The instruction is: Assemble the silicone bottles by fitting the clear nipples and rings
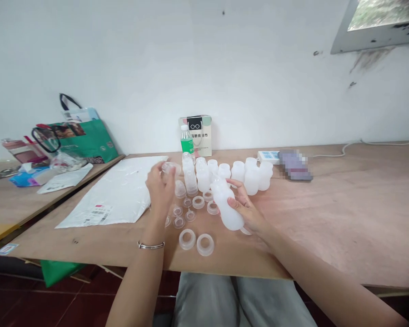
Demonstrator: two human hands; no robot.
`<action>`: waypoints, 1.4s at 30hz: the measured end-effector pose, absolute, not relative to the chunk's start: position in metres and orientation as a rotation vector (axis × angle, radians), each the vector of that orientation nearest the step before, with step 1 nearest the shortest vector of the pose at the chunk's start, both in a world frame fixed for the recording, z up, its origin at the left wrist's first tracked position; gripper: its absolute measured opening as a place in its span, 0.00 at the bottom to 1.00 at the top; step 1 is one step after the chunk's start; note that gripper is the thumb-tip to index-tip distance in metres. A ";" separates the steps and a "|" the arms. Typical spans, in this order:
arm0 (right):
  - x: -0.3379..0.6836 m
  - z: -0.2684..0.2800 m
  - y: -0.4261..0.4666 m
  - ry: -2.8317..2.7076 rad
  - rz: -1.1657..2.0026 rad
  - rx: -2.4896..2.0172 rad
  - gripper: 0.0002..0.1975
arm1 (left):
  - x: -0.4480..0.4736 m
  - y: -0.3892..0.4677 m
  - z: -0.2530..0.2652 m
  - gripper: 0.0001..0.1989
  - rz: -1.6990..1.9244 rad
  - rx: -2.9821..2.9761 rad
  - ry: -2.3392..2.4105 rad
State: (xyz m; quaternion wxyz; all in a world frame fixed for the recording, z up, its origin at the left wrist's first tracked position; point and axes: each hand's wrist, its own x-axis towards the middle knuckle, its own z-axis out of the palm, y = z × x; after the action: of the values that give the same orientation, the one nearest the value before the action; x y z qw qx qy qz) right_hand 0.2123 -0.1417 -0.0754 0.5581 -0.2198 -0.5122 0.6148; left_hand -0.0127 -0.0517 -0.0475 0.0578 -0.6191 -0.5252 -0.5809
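Observation:
My right hand [243, 206] is closed around a white, translucent baby bottle [227, 210], tilted with its neck up and to the left. A clear dome-shaped bottle cap [171, 168] is in the fingers of my left hand [161, 184], above the table. Behind them stand several white bottles [251, 179] and stacked clear caps [191, 179]. Between my arms lie clear screw rings [205, 245] and small clear nipples [179, 221]. My fingers partly hide the cap.
A white plastic mailing bag [122, 186] lies at the left. Near the wall stand a green-labelled water bottle [187, 141] and a paper bag [204, 136]. A power strip [268, 157] and a pixelated object [295, 165] lie right. A green tote [92, 141] sits far left.

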 end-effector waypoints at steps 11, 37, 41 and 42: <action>0.208 -0.082 -0.141 -1.315 1.479 -0.634 0.30 | 0.031 -0.081 -0.057 0.18 -2.323 -2.827 -0.731; 0.205 -0.089 -0.137 -1.257 1.355 -0.634 0.25 | 0.051 -0.091 -0.078 0.32 -1.989 -3.206 -0.742; 0.207 -0.087 -0.137 -1.297 1.264 -0.614 0.25 | 0.045 -0.085 -0.080 0.34 -1.946 -2.948 -0.647; 0.207 -0.086 -0.137 -1.302 1.221 -0.613 0.25 | 0.042 -0.083 -0.078 0.35 -1.991 -2.821 -0.728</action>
State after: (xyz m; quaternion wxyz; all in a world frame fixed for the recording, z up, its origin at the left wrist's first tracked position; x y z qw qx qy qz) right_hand 0.2073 -0.1368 -0.0859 0.5867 -0.2628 -0.5587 0.5240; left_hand 0.0417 -0.0833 -0.0785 -0.1923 -0.7846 -0.2024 -0.5536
